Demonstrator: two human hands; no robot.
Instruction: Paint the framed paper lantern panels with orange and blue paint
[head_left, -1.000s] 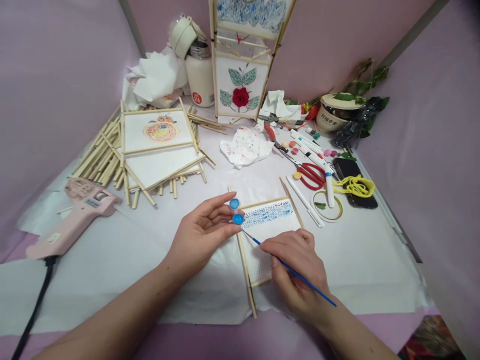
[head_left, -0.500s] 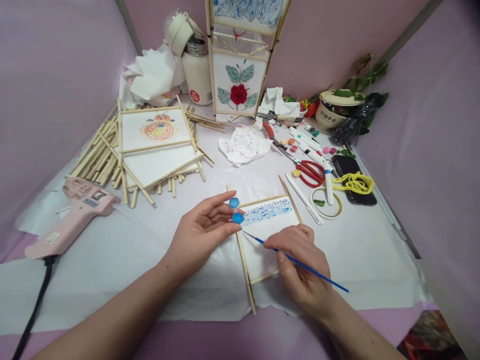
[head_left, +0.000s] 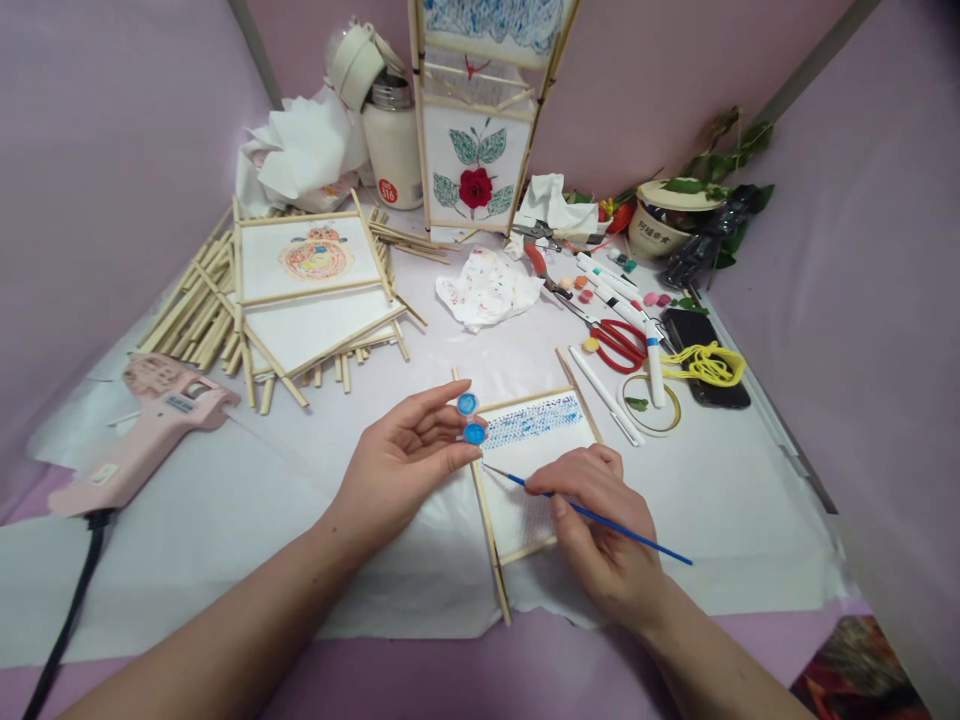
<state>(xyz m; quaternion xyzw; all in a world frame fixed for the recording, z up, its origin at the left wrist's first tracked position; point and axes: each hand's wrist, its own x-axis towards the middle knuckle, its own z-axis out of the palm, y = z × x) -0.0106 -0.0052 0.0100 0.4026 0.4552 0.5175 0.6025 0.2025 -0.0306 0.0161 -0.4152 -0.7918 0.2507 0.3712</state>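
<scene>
Pinching a small round pot of blue paint (head_left: 474, 433) between thumb and fingertips, the left hand (head_left: 401, 463) hovers just left of a wooden-framed white paper panel (head_left: 525, 470). The right hand (head_left: 600, 525), fingers clamped on a thin blue-handled paintbrush (head_left: 592, 515), rests over the panel.

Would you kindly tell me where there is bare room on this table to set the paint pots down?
Bare white sheet lies between the glue gun and the left hand, and right of the right hand, below the tape ring. Around the scissors and sticks it is crowded.
</scene>
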